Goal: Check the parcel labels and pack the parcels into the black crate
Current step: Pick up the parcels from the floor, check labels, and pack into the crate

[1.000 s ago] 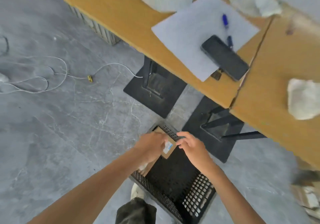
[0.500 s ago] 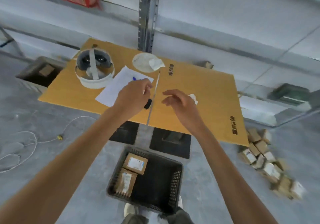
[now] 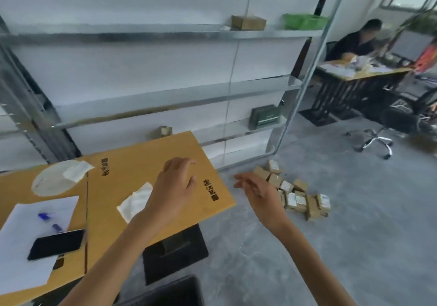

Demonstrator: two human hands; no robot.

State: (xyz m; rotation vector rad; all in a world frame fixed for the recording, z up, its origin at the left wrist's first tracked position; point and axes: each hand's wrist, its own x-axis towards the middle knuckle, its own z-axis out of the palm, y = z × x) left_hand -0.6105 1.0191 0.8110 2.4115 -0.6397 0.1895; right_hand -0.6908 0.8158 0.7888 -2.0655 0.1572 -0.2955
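Several small brown parcels (image 3: 298, 194) with white labels lie in a heap on the grey floor, right of the table. My right hand (image 3: 255, 189) hovers in the air just left of the heap, fingers spread and empty. My left hand (image 3: 176, 187) is raised over the right end of the yellow table (image 3: 146, 163), fingers loosely bent, holding nothing. Only the rim of the black crate (image 3: 175, 289) shows at the bottom edge, between my forearms; its inside is too dark to read.
On the table lie white paper (image 3: 30, 213) with a blue pen, a black phone (image 3: 56, 244) and crumpled tissues. Metal shelving (image 3: 165, 97) stands behind the table. At the far right a person sits at a desk (image 3: 364, 71), with an office chair (image 3: 387, 125) nearby.
A second ago both hands held a parcel in the crate; they have let it go and risen. The view has swung up and to the right, toward the parcel heap.
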